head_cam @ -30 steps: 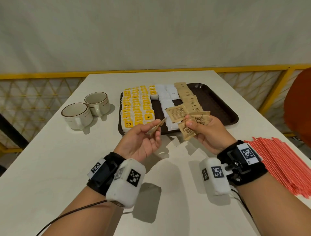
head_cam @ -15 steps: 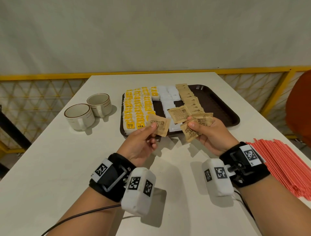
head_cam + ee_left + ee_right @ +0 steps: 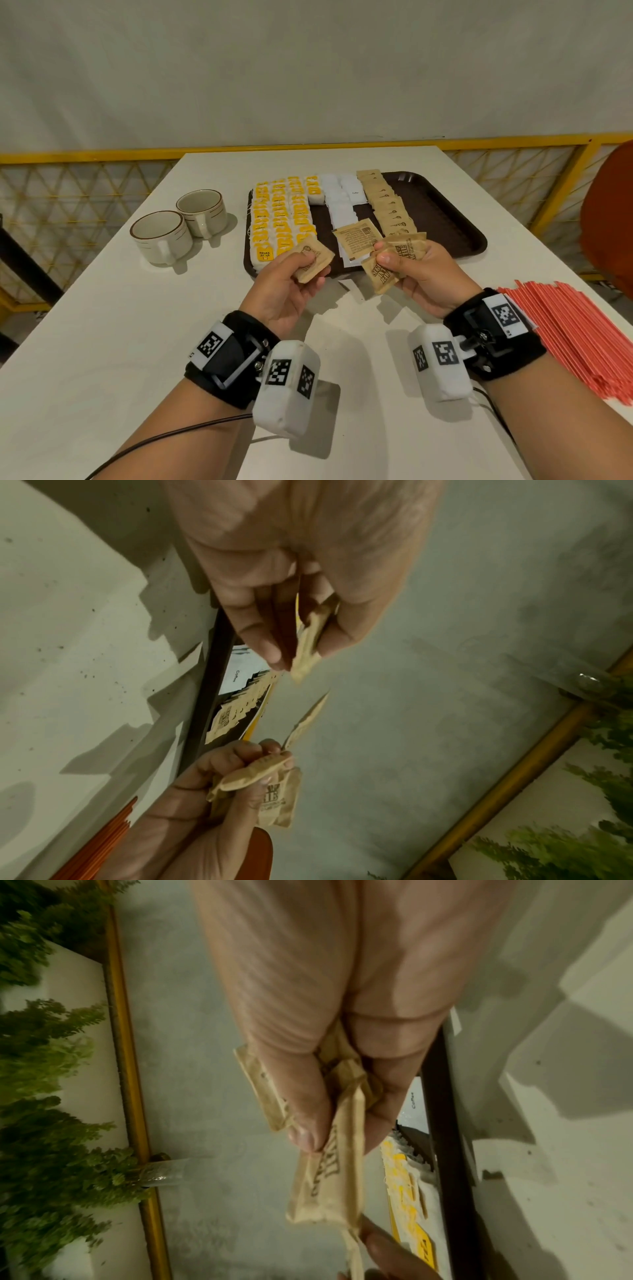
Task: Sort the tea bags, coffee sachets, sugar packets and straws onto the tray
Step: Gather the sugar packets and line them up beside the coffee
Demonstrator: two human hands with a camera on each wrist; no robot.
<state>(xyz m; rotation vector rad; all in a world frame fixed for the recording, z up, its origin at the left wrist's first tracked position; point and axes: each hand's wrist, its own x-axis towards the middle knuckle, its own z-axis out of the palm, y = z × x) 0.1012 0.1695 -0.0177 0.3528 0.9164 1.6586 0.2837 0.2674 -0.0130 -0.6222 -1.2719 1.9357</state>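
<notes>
A dark brown tray [image 3: 445, 212] holds rows of yellow tea bags [image 3: 281, 219], white coffee sachets [image 3: 342, 205] and brown sugar packets [image 3: 387, 205]. My left hand [image 3: 291, 284] pinches one brown sugar packet [image 3: 313, 260] just above the tray's near edge; the left wrist view shows that packet [image 3: 308, 645] edge-on between thumb and fingers. My right hand [image 3: 418, 274] grips a fanned bunch of sugar packets [image 3: 394, 260] over the tray's front, seen crumpled [image 3: 329, 1172] in the right wrist view. A pile of red straws [image 3: 579, 335] lies on the table at the right.
Two beige cups [image 3: 181, 226] stand left of the tray on the white table [image 3: 102, 325]. A yellow railing [image 3: 102, 154] runs behind the table. An orange chair back [image 3: 609, 212] stands at the far right. The tray's right half is bare.
My left hand has drawn one sugar packet away from the right hand's bunch, turned it face-up and moved left. The right hand has stayed in place.
</notes>
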